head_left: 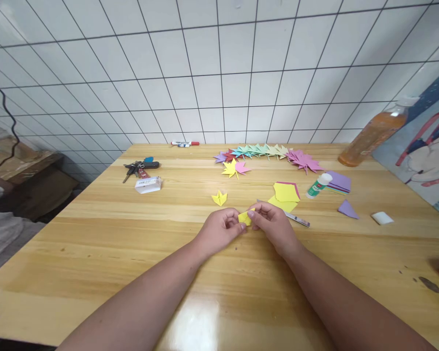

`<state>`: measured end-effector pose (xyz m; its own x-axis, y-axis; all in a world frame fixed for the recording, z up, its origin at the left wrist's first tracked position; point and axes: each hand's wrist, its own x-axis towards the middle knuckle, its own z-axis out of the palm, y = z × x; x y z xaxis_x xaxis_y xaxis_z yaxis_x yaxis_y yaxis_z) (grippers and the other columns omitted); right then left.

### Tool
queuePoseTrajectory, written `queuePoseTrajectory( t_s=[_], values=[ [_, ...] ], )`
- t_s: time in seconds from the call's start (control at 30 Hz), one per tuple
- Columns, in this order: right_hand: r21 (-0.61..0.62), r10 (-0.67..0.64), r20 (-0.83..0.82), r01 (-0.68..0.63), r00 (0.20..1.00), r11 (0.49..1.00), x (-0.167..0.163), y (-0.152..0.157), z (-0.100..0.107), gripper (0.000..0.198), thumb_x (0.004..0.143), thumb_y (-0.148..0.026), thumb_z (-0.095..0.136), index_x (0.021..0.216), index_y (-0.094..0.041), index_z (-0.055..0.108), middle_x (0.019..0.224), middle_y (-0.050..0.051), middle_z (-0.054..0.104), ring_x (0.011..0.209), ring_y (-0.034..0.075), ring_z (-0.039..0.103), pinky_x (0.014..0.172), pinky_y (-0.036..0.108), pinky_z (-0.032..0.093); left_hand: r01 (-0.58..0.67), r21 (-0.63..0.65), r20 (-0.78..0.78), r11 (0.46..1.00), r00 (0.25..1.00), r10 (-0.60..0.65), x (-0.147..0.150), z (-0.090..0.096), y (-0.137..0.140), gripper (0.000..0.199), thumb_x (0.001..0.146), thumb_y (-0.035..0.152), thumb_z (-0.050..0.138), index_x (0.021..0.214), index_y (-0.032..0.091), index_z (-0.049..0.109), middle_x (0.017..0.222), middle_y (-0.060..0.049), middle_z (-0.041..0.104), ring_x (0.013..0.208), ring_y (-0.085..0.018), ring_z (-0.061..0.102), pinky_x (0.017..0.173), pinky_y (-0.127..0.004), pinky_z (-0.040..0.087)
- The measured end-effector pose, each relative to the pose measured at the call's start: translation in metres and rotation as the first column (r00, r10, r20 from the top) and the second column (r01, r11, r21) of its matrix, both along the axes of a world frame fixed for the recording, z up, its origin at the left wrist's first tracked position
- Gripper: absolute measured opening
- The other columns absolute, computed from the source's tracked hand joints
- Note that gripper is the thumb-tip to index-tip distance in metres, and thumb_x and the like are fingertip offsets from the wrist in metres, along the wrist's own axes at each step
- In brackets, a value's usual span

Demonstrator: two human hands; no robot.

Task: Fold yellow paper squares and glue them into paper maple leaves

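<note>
Two hands pinch a small folded yellow paper above the table.
The left hand grips its left end and the right hand its right, thumbs toward the wearer, just in front of another folded yellow piece. Print marks the small white box, the green-and-white glue stick and the red-capped marker, but all of it is too small to read.

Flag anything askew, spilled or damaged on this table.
No spill or breakage stands out. The bottle at right seems to lean, perhaps from lens distortion. Nearer on that side, a dark patch marks the tabletop; stain or knot, unclear.
</note>
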<state>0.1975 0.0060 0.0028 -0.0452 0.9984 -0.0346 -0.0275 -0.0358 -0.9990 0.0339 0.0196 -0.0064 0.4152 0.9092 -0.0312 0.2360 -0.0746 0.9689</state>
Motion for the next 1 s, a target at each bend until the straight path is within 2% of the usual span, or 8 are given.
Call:
queuePoseTrajectory(
  t_s=[0.1,0.2,0.3,0.5,0.63,0.77,0.83,1.0],
  values=[
    [-0.020,-0.055,-0.005,0.055,0.998,0.998,0.000,0.001,0.001,0.020,0.070,-0.036,0.064,0.068,-0.017,0.058,0.063,-0.002,0.053,0.056,0.010,0.049,0.054,0.023,0.044,-0.030,0.012,0.057,0.999,0.998,0.029,0.001,0.004,0.001,0.023,0.070,0.033,0.065,0.064,0.016,0.051,0.058,0.005,0.051,0.054,-0.008,0.049,0.052,-0.019,0.036],
    [-0.035,-0.055,0.046,0.057,0.997,0.998,0.000,0.000,0.002,0.017,0.071,-0.033,0.061,0.066,-0.018,0.056,0.062,-0.002,0.053,0.056,0.010,0.048,0.054,0.023,0.045,-0.099,-0.153,0.219,0.983,0.967,0.131,0.000,0.007,0.005,0.023,0.067,0.034,0.069,0.072,0.015,0.057,0.065,0.002,0.057,0.059,-0.009,0.053,0.059,-0.022,0.043],
    [-0.022,0.004,0.203,0.000,0.979,1.000,0.000,0.000,0.001,0.016,0.071,-0.030,0.059,0.063,-0.018,0.055,0.059,-0.003,0.050,0.055,0.010,0.045,0.052,0.023,0.041,-0.152,-0.324,0.336,0.934,0.904,0.264,-0.002,0.008,0.009,0.027,0.063,0.033,0.073,0.077,0.014,0.059,0.072,-0.001,0.064,0.066,-0.011,0.059,0.066,-0.025,0.048],
    [-0.015,0.060,0.212,-0.059,0.975,0.998,0.003,0.002,-0.007,0.020,0.074,-0.034,0.057,0.064,-0.018,0.051,0.057,-0.004,0.049,0.054,0.010,0.044,0.052,0.023,0.039,-0.121,-0.434,0.366,0.893,0.882,0.297,-0.008,0.008,0.012,0.027,0.058,0.030,0.078,0.072,0.011,0.064,0.074,-0.005,0.068,0.070,-0.015,0.065,0.068,-0.025,0.050],
    [-0.034,0.046,0.197,-0.041,0.979,0.999,0.002,0.001,-0.007,0.021,0.075,-0.035,0.056,0.064,-0.018,0.049,0.058,-0.004,0.049,0.051,0.009,0.044,0.049,0.022,0.038,-0.089,-0.454,0.389,0.886,0.875,0.287,-0.011,0.010,0.013,0.027,0.059,0.028,0.078,0.076,0.012,0.065,0.079,-0.006,0.070,0.072,-0.016,0.066,0.069,-0.027,0.051],
    [-0.044,0.006,0.163,0.002,0.987,0.999,0.002,0.001,-0.005,0.023,0.075,-0.038,0.057,0.065,-0.019,0.049,0.059,-0.004,0.049,0.049,0.008,0.042,0.047,0.021,0.037,0.044,-0.404,0.381,0.914,0.916,0.124,-0.012,0.012,0.013,0.041,0.064,0.030,0.075,0.100,0.014,0.065,0.097,-0.011,0.069,0.090,-0.021,0.065,0.076,-0.028,0.049],
    [-0.048,0.013,0.141,-0.006,0.990,0.999,0.002,0.001,-0.005,0.024,0.074,-0.039,0.058,0.065,-0.018,0.050,0.058,-0.004,0.049,0.048,0.008,0.042,0.046,0.021,0.037,0.041,-0.370,0.326,0.928,0.941,0.088,-0.011,0.013,0.012,0.037,0.066,0.034,0.073,0.095,0.012,0.067,0.093,-0.012,0.070,0.090,-0.022,0.064,0.076,-0.028,0.048],
    [0.008,-0.008,0.204,0.006,0.979,1.000,-0.002,0.000,-0.004,0.018,0.074,-0.036,0.059,0.072,-0.018,0.054,0.065,-0.003,0.051,0.053,0.009,0.045,0.047,0.022,0.038,-0.079,-0.356,0.245,0.931,0.954,0.175,-0.007,0.010,0.011,0.029,0.065,0.038,0.073,0.075,0.012,0.066,0.078,-0.009,0.070,0.074,-0.017,0.064,0.070,-0.027,0.048]
  ],
)
